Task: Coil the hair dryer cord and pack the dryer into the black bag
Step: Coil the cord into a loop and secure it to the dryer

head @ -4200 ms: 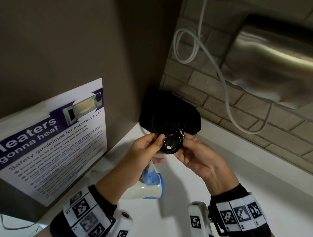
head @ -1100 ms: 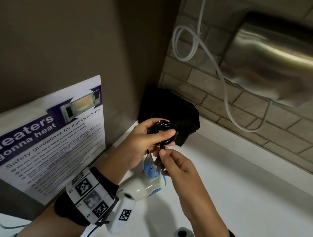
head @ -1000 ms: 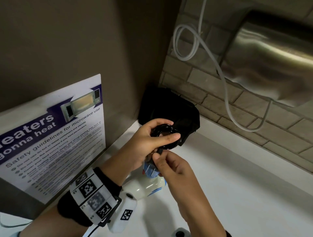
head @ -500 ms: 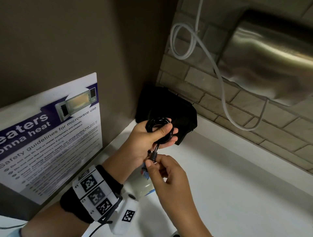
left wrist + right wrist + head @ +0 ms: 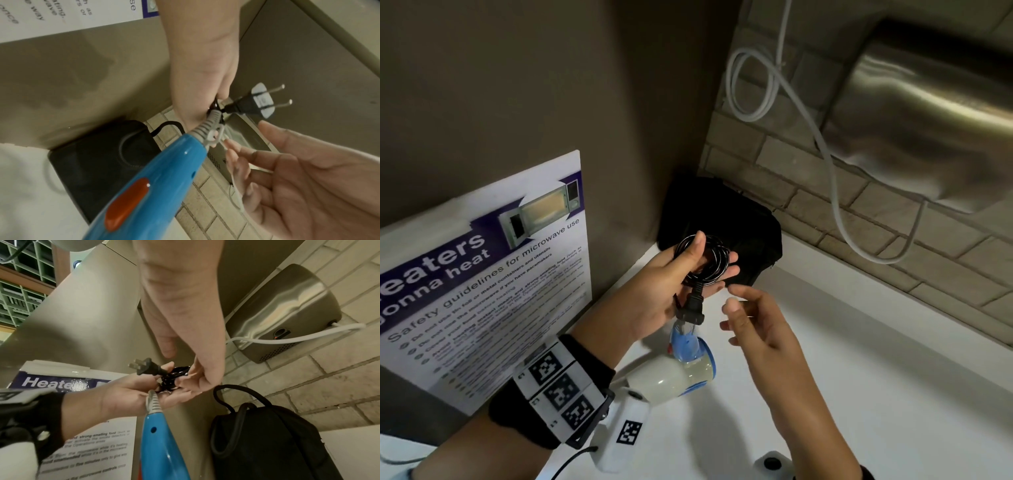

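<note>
**Q:** So, what are the hands doing with the cord?

**A:** The left hand point(image 5: 671, 284) is holding the black cord point(image 5: 703, 262) as a small coil, thumb pressing the loops against the curled fingers. The plug point(image 5: 693, 305) is sticking out below the coil, prongs free. The right hand point(image 5: 753, 320) is hovering just right of the plug, fingers loosely spread, gripping nothing.

**Q:** And where is the dryer?

**A:** The dryer point(image 5: 671, 373) is hanging under the left hand by the cord, blue handle up, white body low and near the counter point(image 5: 859, 394). Whether it is resting on the counter, I cannot tell. The bag point(image 5: 722, 219) is sitting in the far corner, against the brick wall, just behind the coil.

**Q:** How should this step be finished well?

**A:** I am judging that the coil is nearly complete, with only the plug end loose. The thumb should be keeping steady pressure so the loops are not springing apart. The right hand could be tucking the plug through or alongside the loops, then taking the dryer's body so its weight is not pulling on the coil. The bag's opening is not clearly showing, so one hand will probably be needed to open it.
</note>
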### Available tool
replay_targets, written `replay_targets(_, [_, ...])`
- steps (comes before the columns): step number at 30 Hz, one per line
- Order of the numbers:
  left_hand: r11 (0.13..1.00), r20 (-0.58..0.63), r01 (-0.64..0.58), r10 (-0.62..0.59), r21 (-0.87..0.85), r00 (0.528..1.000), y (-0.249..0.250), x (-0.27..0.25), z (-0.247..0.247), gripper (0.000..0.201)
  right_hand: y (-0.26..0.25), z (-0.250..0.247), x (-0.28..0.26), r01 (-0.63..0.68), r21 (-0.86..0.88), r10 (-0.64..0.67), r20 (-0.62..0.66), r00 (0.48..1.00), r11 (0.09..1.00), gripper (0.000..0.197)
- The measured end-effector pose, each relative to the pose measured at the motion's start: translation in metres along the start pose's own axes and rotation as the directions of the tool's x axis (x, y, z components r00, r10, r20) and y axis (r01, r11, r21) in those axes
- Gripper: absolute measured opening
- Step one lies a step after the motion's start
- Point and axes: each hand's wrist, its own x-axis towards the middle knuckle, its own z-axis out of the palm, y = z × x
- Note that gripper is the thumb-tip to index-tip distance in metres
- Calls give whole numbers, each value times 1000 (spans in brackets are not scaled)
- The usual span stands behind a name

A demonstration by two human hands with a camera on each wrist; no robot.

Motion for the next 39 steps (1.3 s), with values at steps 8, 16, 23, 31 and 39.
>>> replay_targets(8, [969, 39, -10, 1, 248, 999, -4, -3, -3, 56, -16, -6, 20, 6, -7, -7, -15, 1000, 1000, 38])
replay_targets(16, [980, 15, 6, -9, 201, 1000, -11, -9, -11, 73, -16, -4, 26, -14, 118, 10, 32, 999, 993, 18])
replay_targets(23, [755, 68, 108, -198, 646, 978, -49, -35, -63, 30, -8, -12, 21, -77, 297, 102, -68, 992, 952, 17])
replay_targets(31, [616, -39, 51, -33, 786, 999, -101, -23, -55, 28, 10, -22, 16, -102, 471, 182, -128, 975, 876, 19])
replay_targets(39, [613, -161, 262, -216, 745, 963, -149, -2, -11, 29, 61, -48, 13, -216, 424, 334, -227, 915, 880, 16])
